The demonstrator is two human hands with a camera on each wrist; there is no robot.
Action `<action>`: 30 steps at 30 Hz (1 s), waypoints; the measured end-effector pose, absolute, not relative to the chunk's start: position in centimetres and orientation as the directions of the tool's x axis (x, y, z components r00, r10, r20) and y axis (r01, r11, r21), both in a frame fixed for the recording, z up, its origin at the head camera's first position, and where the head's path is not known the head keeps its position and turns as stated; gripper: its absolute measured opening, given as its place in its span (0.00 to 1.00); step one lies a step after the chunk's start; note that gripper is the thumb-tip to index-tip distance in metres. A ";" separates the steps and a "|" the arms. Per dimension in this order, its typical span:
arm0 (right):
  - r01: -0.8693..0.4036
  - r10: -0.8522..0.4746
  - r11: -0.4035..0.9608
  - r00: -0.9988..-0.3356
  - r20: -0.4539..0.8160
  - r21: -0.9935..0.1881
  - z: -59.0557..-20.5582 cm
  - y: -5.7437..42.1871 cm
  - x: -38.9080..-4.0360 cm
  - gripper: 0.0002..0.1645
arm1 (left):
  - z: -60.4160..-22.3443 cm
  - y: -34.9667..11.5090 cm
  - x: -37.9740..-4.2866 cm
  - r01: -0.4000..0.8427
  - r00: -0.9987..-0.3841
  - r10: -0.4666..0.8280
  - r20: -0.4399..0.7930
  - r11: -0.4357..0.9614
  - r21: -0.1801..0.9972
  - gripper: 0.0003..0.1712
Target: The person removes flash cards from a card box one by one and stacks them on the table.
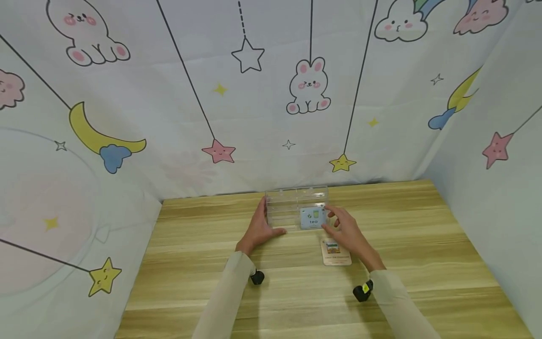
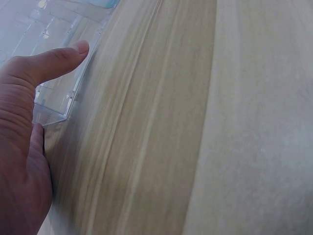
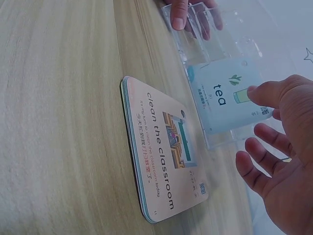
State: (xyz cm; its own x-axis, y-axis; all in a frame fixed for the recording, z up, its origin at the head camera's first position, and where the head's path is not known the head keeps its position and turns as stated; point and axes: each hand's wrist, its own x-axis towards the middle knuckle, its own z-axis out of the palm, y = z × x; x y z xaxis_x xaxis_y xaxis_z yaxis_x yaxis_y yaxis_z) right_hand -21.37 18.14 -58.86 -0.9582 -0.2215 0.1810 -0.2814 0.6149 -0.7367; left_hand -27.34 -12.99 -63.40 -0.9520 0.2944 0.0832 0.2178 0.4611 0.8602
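Note:
A clear plastic divided box [image 1: 282, 207] stands on the wooden table at its far edge. My left hand [image 1: 259, 226] holds the box's left end, with the thumb across the front and the fingers along the side. In the box's lower right compartment lies a light blue "tea" card [image 3: 222, 95]. My right hand [image 1: 345, 228] is at that card's right edge. Its thumb [image 3: 266, 93] reaches over the card's printed face, while the other fingers stand apart, loosely bent, with nothing between them. Just in front of the box sits a stack of cards [image 3: 161, 152], topped by "clean the classroom".
The wood-grain table [image 1: 203, 278] extends to both sides and towards me. A white cloth [image 1: 262, 108] printed with stars, rabbits and clouds hangs directly behind the box. Similar cloth walls the left and right sides. Black wrist cameras [image 1: 257, 277] hang below both sleeves.

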 end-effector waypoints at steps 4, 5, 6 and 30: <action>-0.280 -0.211 0.611 -0.959 0.188 -0.741 -58.8 18.1 -21.2 0.36 | -63.4 -13.0 -27.3 0.217 -0.952 0.294 0.083 0.457 0.862 0.78; -0.281 -0.210 0.610 -0.959 0.190 -0.741 -58.8 18.1 -21.2 0.36 | -63.4 -13.0 -27.3 0.216 -0.952 0.294 0.083 0.455 0.864 0.78; -0.284 -0.210 0.609 -0.958 0.194 -0.741 -58.8 18.1 -21.1 0.36 | -63.4 -13.0 -27.3 0.215 -0.952 0.294 0.083 0.452 0.866 0.78; -0.315 -0.192 0.514 -0.949 0.251 -0.798 -59.3 17.7 -21.0 0.30 | -63.1 -12.9 -27.2 0.209 -0.953 0.292 0.081 0.439 0.874 0.78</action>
State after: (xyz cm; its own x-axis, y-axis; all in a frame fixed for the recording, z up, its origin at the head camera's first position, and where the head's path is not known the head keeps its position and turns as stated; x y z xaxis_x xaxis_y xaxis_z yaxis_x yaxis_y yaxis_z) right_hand -21.03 17.66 -59.29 -0.9488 -0.1924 0.2505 -0.3149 0.5141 -0.7978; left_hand -27.23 -12.95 -63.14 -0.9529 0.2922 0.0807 0.2087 0.4394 0.8737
